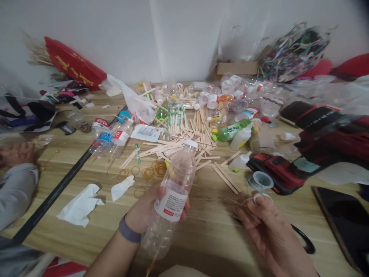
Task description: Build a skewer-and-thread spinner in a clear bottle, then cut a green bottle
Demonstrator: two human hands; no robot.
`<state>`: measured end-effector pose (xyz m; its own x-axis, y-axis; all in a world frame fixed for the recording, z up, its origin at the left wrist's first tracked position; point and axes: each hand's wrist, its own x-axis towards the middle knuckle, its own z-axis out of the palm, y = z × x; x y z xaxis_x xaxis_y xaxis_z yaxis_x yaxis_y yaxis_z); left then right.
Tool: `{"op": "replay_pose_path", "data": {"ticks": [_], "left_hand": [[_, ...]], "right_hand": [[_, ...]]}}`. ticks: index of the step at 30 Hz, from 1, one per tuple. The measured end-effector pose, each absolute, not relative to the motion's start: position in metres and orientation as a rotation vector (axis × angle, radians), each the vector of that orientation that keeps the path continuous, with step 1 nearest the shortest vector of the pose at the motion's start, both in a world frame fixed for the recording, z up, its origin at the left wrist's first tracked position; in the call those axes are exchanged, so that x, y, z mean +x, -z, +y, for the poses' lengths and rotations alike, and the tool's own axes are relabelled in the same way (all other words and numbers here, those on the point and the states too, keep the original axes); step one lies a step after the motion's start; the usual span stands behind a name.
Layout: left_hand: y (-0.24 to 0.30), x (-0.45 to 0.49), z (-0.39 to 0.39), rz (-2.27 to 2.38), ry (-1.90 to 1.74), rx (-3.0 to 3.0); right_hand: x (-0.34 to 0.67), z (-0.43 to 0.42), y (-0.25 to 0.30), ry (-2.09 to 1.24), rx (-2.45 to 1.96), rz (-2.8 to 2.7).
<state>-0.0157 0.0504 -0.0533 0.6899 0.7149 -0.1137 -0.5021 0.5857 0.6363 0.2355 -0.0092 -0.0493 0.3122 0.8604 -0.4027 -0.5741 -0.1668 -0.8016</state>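
The left hand point(147, 209) is wrapped round the bottle point(176, 181) at its label, capped neck pointing away over the table point(207, 227). The bottle looks empty. The right hand point(266, 227) pinches a small spool point(261, 181) by its near end.

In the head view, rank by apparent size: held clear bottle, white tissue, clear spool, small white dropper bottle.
1. clear bottle, nearest the camera
2. white tissue
3. clear spool and small white dropper bottle: alike, not ranked

Wall point(173, 38): plain white, one vertical seam near the middle.
Tabletop point(213, 215): pale wood grain, runs back to the wall.
Light: soft, even, faint shadows.
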Motion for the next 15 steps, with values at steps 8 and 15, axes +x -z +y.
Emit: {"op": "replay_pose_path", "data": {"ticks": [8, 15], "left_hand": [[0.052, -0.007, 0.056, 0.329, -0.728, 0.608], [0.060, -0.014, 0.056, 0.310, -0.688, 0.617]], "right_hand": [[0.194, -0.013, 0.026, -1.479, -1.116, -0.574], [0.197, -0.003, 0.036, -1.657, -1.031, -0.419]]}}
